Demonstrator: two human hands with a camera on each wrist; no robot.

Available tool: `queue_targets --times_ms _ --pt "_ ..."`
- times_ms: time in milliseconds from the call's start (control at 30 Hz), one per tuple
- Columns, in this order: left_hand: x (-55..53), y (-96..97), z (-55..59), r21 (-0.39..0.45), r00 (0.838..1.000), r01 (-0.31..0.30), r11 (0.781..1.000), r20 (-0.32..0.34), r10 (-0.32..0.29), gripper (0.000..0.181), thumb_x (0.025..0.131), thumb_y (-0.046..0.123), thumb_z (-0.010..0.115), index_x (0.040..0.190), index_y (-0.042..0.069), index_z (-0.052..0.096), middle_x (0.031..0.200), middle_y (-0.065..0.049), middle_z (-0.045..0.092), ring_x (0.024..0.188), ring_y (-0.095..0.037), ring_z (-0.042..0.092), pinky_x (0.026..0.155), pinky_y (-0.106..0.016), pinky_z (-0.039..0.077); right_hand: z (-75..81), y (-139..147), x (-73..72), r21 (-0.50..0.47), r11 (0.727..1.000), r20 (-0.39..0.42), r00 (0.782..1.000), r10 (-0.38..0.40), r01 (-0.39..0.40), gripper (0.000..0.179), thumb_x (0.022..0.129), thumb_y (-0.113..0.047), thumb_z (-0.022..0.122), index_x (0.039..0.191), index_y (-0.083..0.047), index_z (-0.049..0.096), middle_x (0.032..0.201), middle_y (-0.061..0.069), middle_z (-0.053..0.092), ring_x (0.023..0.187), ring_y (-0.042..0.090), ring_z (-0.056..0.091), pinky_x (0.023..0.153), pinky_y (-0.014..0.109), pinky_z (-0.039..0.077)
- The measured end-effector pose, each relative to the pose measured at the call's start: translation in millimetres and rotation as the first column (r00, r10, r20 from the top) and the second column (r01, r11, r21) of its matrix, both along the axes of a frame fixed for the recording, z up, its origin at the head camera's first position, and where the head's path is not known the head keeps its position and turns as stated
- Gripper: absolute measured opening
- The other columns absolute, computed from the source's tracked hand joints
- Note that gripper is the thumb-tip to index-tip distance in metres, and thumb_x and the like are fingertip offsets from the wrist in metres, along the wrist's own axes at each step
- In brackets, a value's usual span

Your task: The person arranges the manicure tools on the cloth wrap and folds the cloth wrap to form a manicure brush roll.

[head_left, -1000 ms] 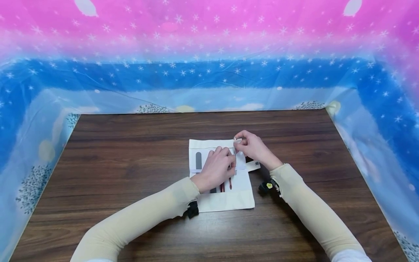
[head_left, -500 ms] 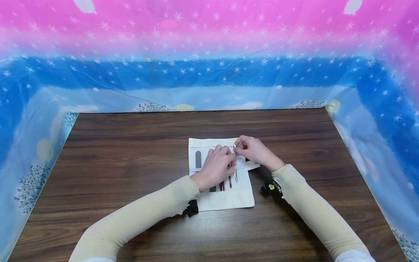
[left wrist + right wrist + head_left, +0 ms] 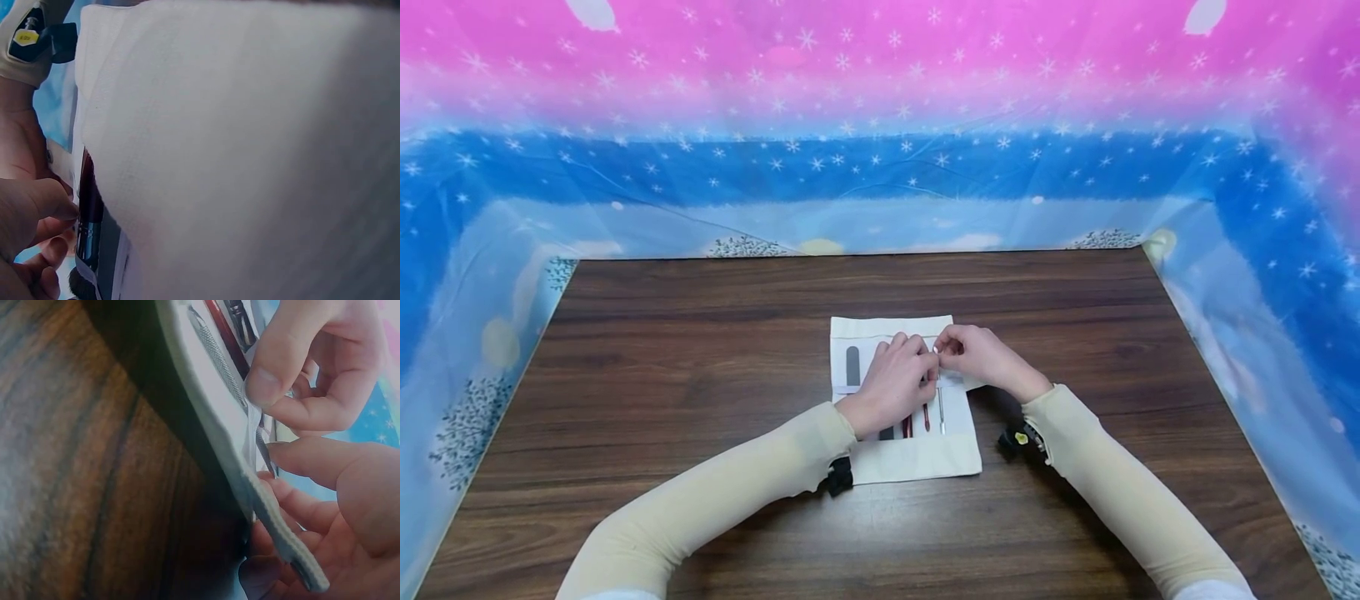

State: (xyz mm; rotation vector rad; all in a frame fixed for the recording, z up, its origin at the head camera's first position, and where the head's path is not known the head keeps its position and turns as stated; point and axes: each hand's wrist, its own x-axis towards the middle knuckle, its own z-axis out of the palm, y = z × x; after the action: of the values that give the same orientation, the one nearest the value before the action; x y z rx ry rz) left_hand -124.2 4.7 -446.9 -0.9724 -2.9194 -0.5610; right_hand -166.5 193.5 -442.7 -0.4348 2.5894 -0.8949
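Observation:
A white fabric tool roll (image 3: 917,461) lies spread out, with a lilac-white elastic band (image 3: 846,389) across it. My right hand (image 3: 983,357) pinches the upper end of a slim silver cuticle pusher (image 3: 942,408), whose knurled shaft runs under the band toward the lower pocket. Just left of it, my left hand (image 3: 893,383) lies over the roll. In the right wrist view its thumb and finger pinch the band beside the shaft. Part of a grey nail file (image 3: 852,365), a red-handled tool (image 3: 927,417) and a dark brush (image 3: 90,240) show around the left hand.
A snap strap (image 3: 973,383) sticks out from the roll's right side, partly behind the right forearm. The roll rests on a dark wood table (image 3: 700,333). A patterned cloth (image 3: 880,167) rises around the table's back and sides.
My right hand has moved down toward me, sliding the cuticle pusher's lower end down past the band to the pocket's edge. My left hand has stayed in place.

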Motion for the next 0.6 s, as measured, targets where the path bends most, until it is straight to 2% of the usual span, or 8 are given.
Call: queue_targets --times_ms 200,333,433,600 --pt "0.2 -0.4 1.7 -0.016 1.000 -0.002 1.000 0.021 0.002 0.011 0.096 0.017 0.073 0.086 0.019 0.067 0.103 0.000 0.062 0.093 -0.022 0.050 0.077 -0.038 0.039 -2.0 -0.9 0.4 0.006 1.000 -0.020 1.000 0.001 -0.001 0.018 0.099 -0.012 0.067 0.114 -0.003 0.069 0.095 0.007 0.069 0.083 0.018 0.060 0.078 0.037 0.050" --pt "-0.1 -3.8 5.0 -0.024 0.998 0.007 1.000 0.067 -0.005 0.003 0.098 0.018 0.070 0.099 0.017 0.072 0.105 -0.002 0.061 0.094 -0.023 0.051 0.079 -0.039 0.041 -3.0 3.1 2.6 -0.022 1.000 -0.048 0.999 0.001 -0.002 0.019 0.098 -0.013 0.068 0.114 -0.002 0.069 0.094 0.006 0.067 0.083 0.018 0.059 0.079 0.036 0.049" --pt "-1.2 -10.8 9.5 -0.001 0.996 0.010 1.000 0.093 -0.010 0.011 0.098 0.017 0.070 0.108 0.014 0.073 0.106 -0.004 0.062 0.094 -0.023 0.052 0.079 -0.041 0.043 -4.1 9.2 5.1 -0.053 0.999 -0.068 0.998 -0.015 0.012 0.018 0.098 -0.015 0.068 0.113 -0.003 0.070 0.095 0.005 0.067 0.085 0.018 0.059 0.079 0.035 0.048" --pt "-7.6 -28.3 16.5 0.036 0.995 0.000 0.999 0.097 -0.003 0.011 0.099 0.014 0.068 0.108 0.012 0.074 0.104 -0.006 0.064 0.093 -0.025 0.055 0.079 -0.043 0.046 -2.0 19.7 13.0 -0.085 0.996 -0.152 0.987 -0.050 0.038 0.016 0.099 -0.015 0.068 0.111 -0.005 0.071 0.095 0.005 0.067 0.083 0.018 0.058 0.075 0.034 0.048"
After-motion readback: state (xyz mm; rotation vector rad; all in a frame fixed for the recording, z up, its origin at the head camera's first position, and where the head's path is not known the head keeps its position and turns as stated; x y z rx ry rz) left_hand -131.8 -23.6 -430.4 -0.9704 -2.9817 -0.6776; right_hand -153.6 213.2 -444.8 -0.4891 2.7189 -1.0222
